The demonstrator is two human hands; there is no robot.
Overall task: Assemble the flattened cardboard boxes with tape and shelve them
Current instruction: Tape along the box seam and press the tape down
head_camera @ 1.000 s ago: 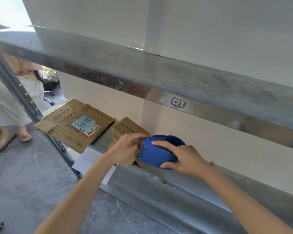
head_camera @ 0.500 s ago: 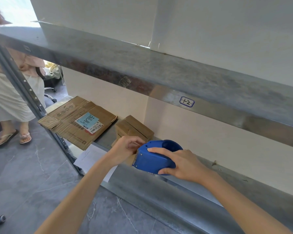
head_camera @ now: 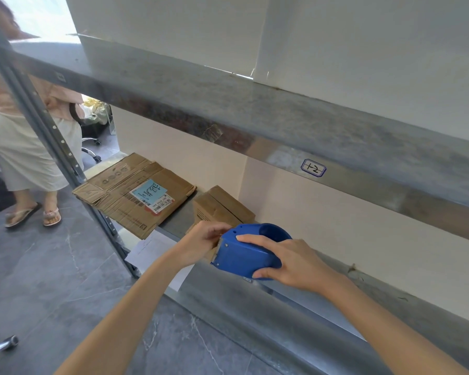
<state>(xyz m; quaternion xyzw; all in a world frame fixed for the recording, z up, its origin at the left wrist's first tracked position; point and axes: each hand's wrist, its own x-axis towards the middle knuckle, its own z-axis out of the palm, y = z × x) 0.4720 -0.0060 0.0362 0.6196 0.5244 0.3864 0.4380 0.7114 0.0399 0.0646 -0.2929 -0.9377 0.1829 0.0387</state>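
My right hand [head_camera: 290, 262] grips a blue tape dispenser [head_camera: 244, 257] from above, just in front of the lower metal shelf [head_camera: 255, 318]. My left hand [head_camera: 201, 242] has its fingers curled at the dispenser's toothed front end and pinches there; no tape strip is visible. Behind both hands, a small brown cardboard box [head_camera: 222, 205] stands on the shelf, its lower part hidden. A flattened cardboard box [head_camera: 119, 198] with a blue note and a barcode label lies further left on the same shelf, sticking out over its edge.
The upper shelf [head_camera: 228, 109] with a "1-2" label [head_camera: 313, 168] overhangs the work area. A slanted steel post [head_camera: 60, 147] stands at left. A white paper sheet [head_camera: 149, 247] lies under the cardboard. A person [head_camera: 25, 152] stands on the grey floor; a metal rod [head_camera: 3, 345] lies there.
Both hands stay on the dispenser and have sunk slightly in front of the small box. My left fingers have closed tighter at the toothed end. The view has shifted a little.
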